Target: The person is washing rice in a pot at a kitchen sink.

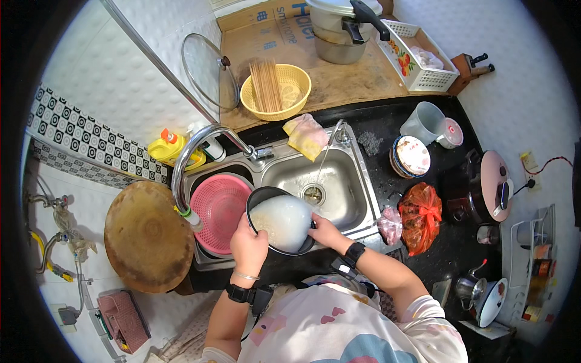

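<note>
Between my two hands is a dark-rimmed cooking pot (294, 252), tilted toward the right sink basin (290, 168). Cloudy white water (283, 218) fills it, with pale grains, seemingly rice (271, 230), showing at the lower left. My left hand (249, 245) grips the near left rim, thumb over the edge. On the right side, my right hand (327, 232) holds the pot by its rim or a small handle; the fingers hide which. A thin stream of water (323, 162) runs from the small tap (337, 131) into the basin, toward the drain (313, 194).
A pink colander (215, 208) sits in the left basin under the large curved faucet (181, 168). Left of it stands a round wooden board (147, 236). Right of the sink are a red plastic bag (420, 220), stacked bowls (410, 156) and a pink-lidded cooker (472, 188).
</note>
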`<state>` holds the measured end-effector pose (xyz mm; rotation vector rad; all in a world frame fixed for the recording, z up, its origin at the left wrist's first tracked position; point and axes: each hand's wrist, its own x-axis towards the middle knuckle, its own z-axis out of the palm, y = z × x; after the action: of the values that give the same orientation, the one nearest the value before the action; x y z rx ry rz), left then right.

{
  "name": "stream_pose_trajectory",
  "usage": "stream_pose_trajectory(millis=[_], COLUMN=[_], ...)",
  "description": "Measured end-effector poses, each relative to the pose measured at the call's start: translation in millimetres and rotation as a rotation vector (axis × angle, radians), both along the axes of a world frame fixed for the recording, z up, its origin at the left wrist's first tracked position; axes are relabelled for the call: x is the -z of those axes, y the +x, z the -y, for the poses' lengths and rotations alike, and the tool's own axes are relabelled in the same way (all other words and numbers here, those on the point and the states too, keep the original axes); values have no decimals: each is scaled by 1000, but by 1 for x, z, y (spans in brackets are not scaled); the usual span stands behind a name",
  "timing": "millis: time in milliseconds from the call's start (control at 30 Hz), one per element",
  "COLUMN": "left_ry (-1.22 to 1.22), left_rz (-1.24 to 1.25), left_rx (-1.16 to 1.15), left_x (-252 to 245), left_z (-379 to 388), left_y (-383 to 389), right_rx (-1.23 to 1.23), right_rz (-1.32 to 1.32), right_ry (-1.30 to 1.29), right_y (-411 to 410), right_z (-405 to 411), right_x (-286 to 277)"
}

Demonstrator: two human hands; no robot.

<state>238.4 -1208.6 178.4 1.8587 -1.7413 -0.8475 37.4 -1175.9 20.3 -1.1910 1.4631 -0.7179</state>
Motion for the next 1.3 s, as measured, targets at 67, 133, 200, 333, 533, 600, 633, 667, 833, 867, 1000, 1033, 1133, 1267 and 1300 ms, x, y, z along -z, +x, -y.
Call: stream_pose_trajectory(millis=[67,133,200,333,533,600,633,667,833,867,1000,1033,1133,1267,1300], left_ry=[-106,-99,-92,-86,-74,-96,-118,-140,-81,-38,-375,-321,-270,-185,-269], left_rz=[-5,5,17,93,141,160,178,195,262,305,262,313,385,338,290], left_rx=[24,31,33,39,49,52,61,70,112,131,388,497,684,679,630], left_x=[1,-1,-3,-2,-4,-1,1,1,-12,-16,13,-1,-27,-26,-22], left_z=[-3,-5,-7,-11,-15,-16,-16,-17,-17,-17,-17,-17,-9,-1,1], left_y=[5,8,11,19,23,28,29,31,25,24,54,52,53,58,62], right_rx=[-28,-28,-24,-38,-60,-76,-90,-91,-88,-86,-80,-74,-36,-16,-33], right_rz=[6,7,31,36,-13,-14,-16,-15,0,0,68,74,76,84,70], right_ry=[96,109,99,87,8,79,150,150,167,166,111,119,96,83,130], right_y=[5,9,14,23,32,34,34,35,35,34,39,37,36,34,36], right_z=[-1,-4,-7,-9,-14,-12,-11,-11,-12,-12,-11,-12,-13,-12,-11], right_x=[-14,-7,-3,-11,10,2,-4,-7,-3,1,15,20,34,33,15])
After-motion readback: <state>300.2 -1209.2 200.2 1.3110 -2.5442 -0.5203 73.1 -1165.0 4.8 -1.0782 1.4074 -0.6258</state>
